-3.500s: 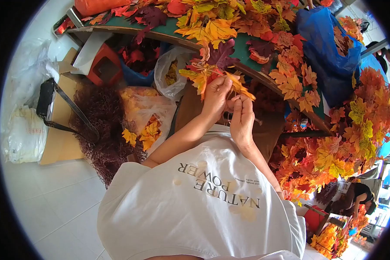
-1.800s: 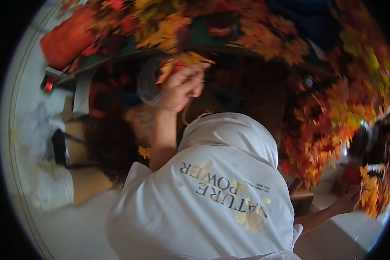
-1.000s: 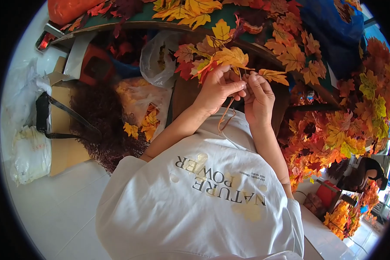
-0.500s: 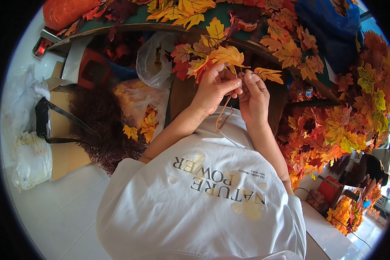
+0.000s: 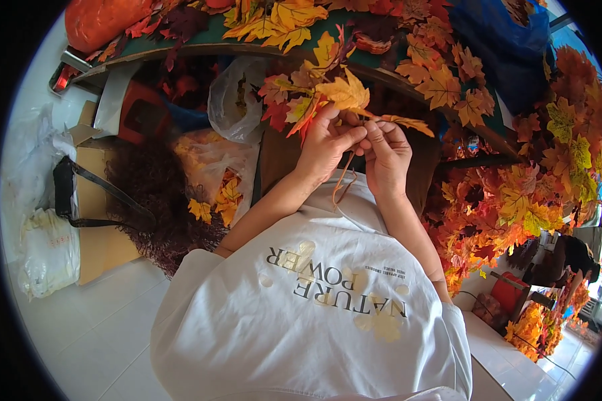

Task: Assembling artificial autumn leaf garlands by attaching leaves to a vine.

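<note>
Over my lap, my left hand [image 5: 324, 146] is closed around the stem of an artificial maple leaf spray, with red, yellow and orange leaves [image 5: 346, 91] fanning out above its fingers. My right hand [image 5: 388, 155] meets it fingertip to fingertip, pinching at the same stem. A single orange leaf [image 5: 411, 124] sticks out to the right behind the right fingers. Below the hands dangles a thin brown stem end [image 5: 341, 190], looped near the white shirt. The exact point where the fingers pinch is hidden.
A green-topped table [image 5: 207, 32] heaped with leaves curves ahead. Leaf garlands [image 5: 508, 194] hang thickly at right, below a blue bag [image 5: 508, 53]. To the left are a clear plastic bag [image 5: 236, 110], a dark red curly bundle [image 5: 150, 200] and a cardboard box [image 5: 100, 247].
Both hands have drawn slightly closer together, and the right one has tipped down toward the left. The leaf spray has shifted a little with them, its orange leaf turning.
</note>
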A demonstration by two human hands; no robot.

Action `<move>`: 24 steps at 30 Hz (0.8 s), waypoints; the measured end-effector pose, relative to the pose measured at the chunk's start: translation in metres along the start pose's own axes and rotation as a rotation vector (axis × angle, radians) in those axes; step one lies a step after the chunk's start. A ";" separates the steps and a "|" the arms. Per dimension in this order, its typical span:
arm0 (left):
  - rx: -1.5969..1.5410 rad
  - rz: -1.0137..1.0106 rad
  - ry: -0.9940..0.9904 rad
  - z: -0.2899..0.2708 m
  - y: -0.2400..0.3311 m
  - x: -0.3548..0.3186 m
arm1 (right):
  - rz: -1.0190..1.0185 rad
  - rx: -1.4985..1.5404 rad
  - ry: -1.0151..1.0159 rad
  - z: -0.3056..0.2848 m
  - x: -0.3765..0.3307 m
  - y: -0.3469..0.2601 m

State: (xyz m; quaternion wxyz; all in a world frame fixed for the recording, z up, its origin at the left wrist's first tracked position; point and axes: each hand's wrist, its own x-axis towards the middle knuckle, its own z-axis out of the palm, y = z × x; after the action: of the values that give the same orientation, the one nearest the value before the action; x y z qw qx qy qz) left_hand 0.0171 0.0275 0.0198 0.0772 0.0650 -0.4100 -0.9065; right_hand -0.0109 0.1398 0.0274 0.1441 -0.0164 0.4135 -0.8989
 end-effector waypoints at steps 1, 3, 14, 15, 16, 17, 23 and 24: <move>0.000 0.002 -0.011 0.000 0.000 0.001 | -0.014 -0.035 -0.015 -0.002 0.001 0.001; 0.047 -0.042 0.000 -0.002 0.004 0.001 | -0.028 -0.094 -0.049 -0.006 0.004 0.004; 0.009 -0.286 -0.119 -0.012 -0.022 0.005 | -0.271 -0.747 -0.008 -0.029 0.030 0.002; 0.009 -0.282 -0.124 -0.016 -0.026 0.006 | -0.241 -0.817 0.045 -0.032 0.034 0.001; 0.083 -0.382 -0.155 -0.024 -0.031 0.008 | -0.245 -0.820 0.037 -0.035 0.038 0.003; 0.157 -0.481 -0.183 -0.031 -0.037 0.009 | -0.268 -0.949 0.019 -0.038 0.041 0.006; -0.135 -0.460 0.015 -0.039 -0.047 0.012 | -0.594 -1.410 -0.125 -0.023 0.056 0.024; -0.155 -0.455 0.059 -0.043 -0.048 0.014 | -0.532 -1.464 -0.183 -0.020 0.061 0.027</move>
State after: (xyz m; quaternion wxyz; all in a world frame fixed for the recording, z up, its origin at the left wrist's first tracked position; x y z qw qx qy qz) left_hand 0.0069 0.0248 -0.0452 -0.1124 0.1761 -0.3115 -0.9270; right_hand -0.0655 0.1218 -0.0112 -0.0901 -0.2800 0.8695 -0.3968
